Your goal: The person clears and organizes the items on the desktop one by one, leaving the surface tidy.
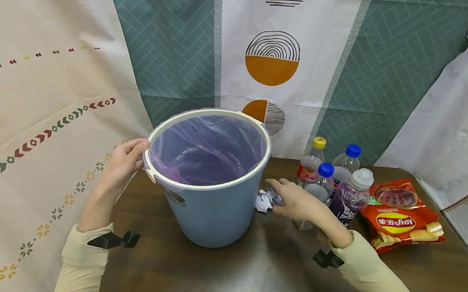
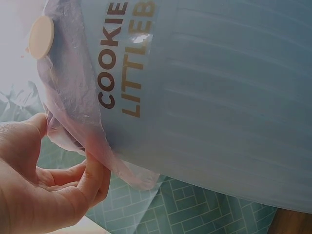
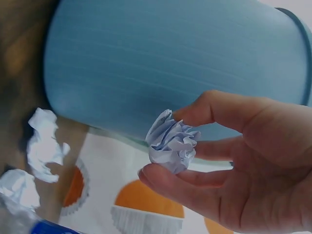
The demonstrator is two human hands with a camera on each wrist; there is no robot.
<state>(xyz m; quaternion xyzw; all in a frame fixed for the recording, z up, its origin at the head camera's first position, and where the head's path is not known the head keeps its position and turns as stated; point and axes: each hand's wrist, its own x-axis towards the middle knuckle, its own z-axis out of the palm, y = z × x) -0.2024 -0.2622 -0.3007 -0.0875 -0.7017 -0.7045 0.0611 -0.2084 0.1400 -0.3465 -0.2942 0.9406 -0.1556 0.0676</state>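
Observation:
A blue bin (image 1: 214, 219) with a cream rim stands upright on the table, lined with a thin translucent purple bag (image 1: 214, 134). My left hand (image 1: 119, 165) grips the bin's rim at its left side. In the left wrist view, the thumb and fingers pinch the folded-over bag edge (image 2: 73, 92) there. Beside the bin's right wall, my right hand (image 1: 296, 203) pinches a crumpled paper ball (image 3: 173, 144) between thumb and fingers. Two more crumpled white papers show in the right wrist view: a longer piece (image 3: 46, 146) and a rounder one (image 3: 19, 187).
Right of my right hand stand several plastic bottles, among them a yellow-capped one (image 1: 319, 143), blue-capped ones and a purple-labelled one (image 1: 347, 201). Red snack bags (image 1: 404, 223) lie farther right on the brown table (image 1: 154, 270). Patterned cloth (image 1: 176, 41) hangs behind and to the left.

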